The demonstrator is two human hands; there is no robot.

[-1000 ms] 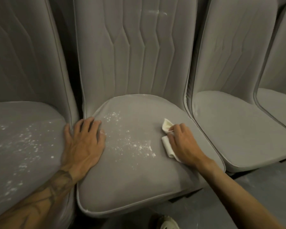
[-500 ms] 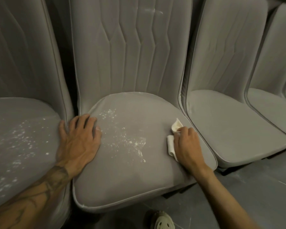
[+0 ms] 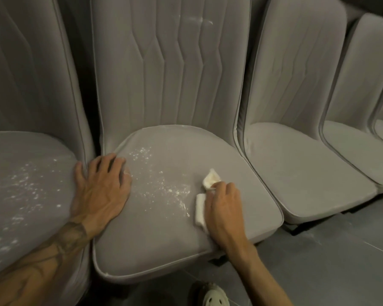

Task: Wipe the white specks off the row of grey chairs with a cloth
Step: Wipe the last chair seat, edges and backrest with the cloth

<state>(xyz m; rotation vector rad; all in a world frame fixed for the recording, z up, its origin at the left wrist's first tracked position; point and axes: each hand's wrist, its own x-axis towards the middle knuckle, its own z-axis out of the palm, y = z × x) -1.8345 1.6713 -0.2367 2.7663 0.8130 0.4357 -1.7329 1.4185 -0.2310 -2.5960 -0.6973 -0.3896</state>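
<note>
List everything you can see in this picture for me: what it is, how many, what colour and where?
Grey upholstered chairs: four in a row side by side, plus a sliver of a fifth at the far right.
White specks: many, scattered on the middle seat and the left seat, with a few streaks high on the middle backrest.
White folded cloth: one, on the middle seat, right of the specks.
Grey tiled floor: in front of the chairs, lower right.
Pale clog-style shoe: one, at the bottom edge.
Left hand: one, bare, flat on the middle seat's left edge.
Right hand: one, bare, fingers curled on the cloth.
</note>
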